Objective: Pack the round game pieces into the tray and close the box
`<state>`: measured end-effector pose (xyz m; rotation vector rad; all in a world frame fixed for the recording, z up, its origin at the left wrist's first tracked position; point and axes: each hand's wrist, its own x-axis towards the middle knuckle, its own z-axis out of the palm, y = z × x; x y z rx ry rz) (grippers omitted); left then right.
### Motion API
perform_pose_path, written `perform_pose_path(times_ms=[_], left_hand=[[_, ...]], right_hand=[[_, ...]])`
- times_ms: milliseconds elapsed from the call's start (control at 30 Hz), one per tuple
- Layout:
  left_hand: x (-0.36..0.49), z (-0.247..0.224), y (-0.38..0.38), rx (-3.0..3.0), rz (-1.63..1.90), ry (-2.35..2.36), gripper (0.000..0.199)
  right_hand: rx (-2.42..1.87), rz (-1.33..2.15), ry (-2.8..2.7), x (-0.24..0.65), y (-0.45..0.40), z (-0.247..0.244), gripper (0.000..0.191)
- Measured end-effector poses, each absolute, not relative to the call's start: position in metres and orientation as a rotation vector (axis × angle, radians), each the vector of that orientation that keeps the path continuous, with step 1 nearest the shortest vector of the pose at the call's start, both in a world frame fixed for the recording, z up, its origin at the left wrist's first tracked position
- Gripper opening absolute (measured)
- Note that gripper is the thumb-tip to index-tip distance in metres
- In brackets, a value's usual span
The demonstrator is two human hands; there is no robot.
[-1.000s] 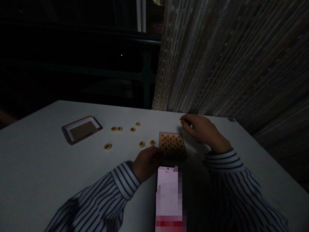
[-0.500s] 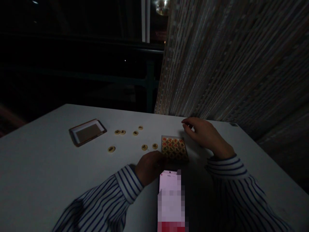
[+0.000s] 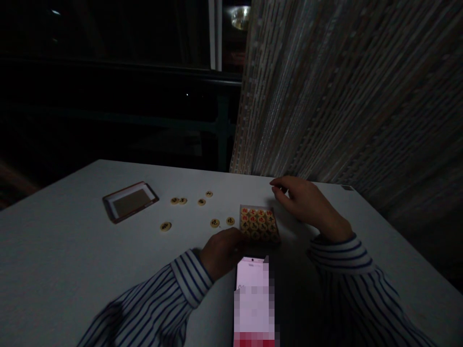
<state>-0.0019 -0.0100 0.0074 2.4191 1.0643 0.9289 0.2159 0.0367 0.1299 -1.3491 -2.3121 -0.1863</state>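
My left hand is at the near left corner of a small open box filled with round xiangqi pieces, marked in red and black. Its fingers are closed together over that corner, and shadow hides whatever the tips hold. To the right of the box my right hand is over the table with its fingers bent and thumb apart, nothing visible in it. Left of the box two loose xiangqi pieces lie close by. More loose pieces are scattered farther off, and one piece lies alone.
A rectangular box lid lies inner side up at the left of the white table. A lit phone is directly in front of the box. A string curtain hangs behind the table's far edge.
The view has tilted slightly, so the table things appear a little lower. Both hands stay in nearly the same places, and the loose pieces have not moved.
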Motion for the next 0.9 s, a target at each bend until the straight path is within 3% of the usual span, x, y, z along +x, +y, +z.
perform_pose_path(times_ms=[533, 900], left_hand=[[-0.002, 0.018, -0.014, 2.486, 0.726, 1.157, 0.017], [-0.004, 0.019, -0.012, 2.442, 0.842, 1.136, 0.017]], right_hand=[[-1.321, -0.231, -2.362, 0.208, 0.031, 0.132, 0.026], [-1.316, -0.238, -2.350, 0.206, 0.029, 0.133, 0.025]])
